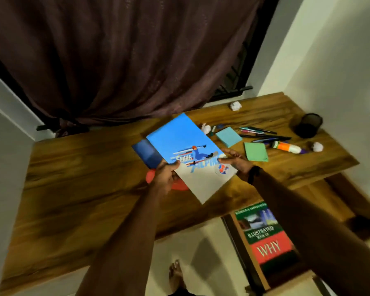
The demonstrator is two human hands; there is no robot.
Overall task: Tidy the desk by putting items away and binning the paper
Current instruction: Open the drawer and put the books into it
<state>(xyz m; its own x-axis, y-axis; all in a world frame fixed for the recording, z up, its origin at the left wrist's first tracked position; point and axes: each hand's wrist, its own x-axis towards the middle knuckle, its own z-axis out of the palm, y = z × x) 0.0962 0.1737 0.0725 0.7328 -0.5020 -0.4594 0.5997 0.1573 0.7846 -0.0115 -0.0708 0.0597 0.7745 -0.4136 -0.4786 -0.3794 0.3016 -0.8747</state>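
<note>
Hands — left [166, 178], right [235, 160] — gripping one notebook [179, 139], three paper balls [235, 105], two sticky pads [228, 136]

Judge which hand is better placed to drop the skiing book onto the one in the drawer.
Right, probably. The right hand holds the skiing book on the side nearest the drawer book; the left hand is farther away.

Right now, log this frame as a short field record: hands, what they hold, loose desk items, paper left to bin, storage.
left hand: grips the blue-and-white ski-print notebook at its left edge
right hand: supports the notebook's right edge
under notebook: darker blue book, red round item, partly hidden
crumpled white paper balls: three on the wooden desk, at
stationery: pens, glue stick, blue sticky pad, green sticky pad
black mesh pen cup: contents cannot tell
</note>
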